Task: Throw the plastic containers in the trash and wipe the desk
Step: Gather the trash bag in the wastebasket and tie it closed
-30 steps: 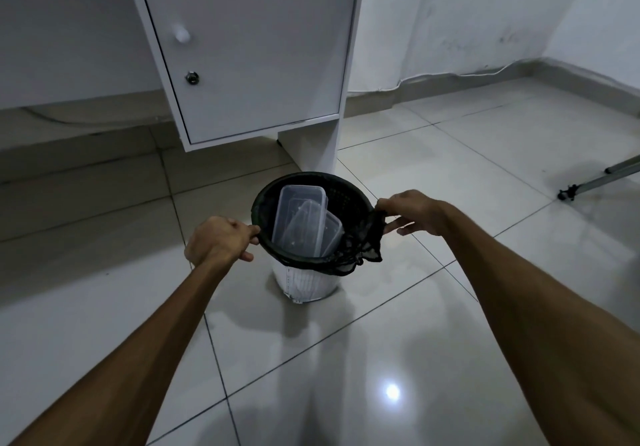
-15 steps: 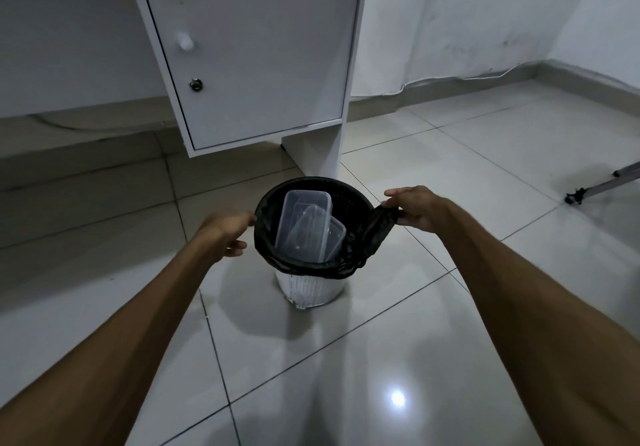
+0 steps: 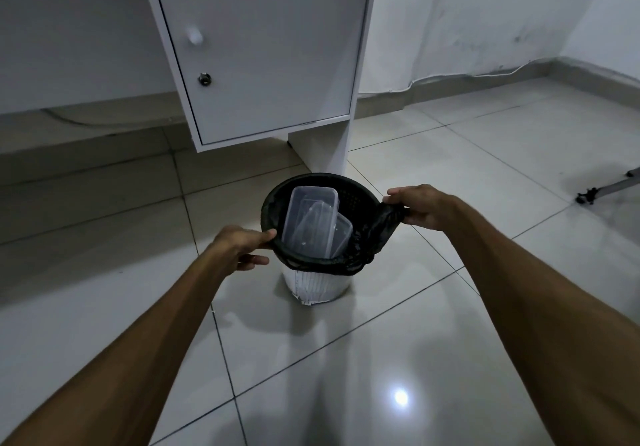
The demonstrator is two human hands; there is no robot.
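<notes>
containers (image 3: pixel 311 225) sit in the bin (image 3: pixel 317 283) at frame centre; i judge trashing done, wiping left. left hand (image 3: pixel 239 248) pinches the liner (image 3: pixel 375 234) rim, right hand (image 3: pixel 420 206) grips its bunched edge.

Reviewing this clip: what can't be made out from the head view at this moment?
- Desk top: cut off by the upper edge, so wiping can't be judged.
- Trash bin bottom: hidden by the plastic containers and black bag.
- Tripod leg: cut off by the right edge.

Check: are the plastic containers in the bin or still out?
In. The clear plastic containers stand on end inside the black-lined trash bin.
</notes>
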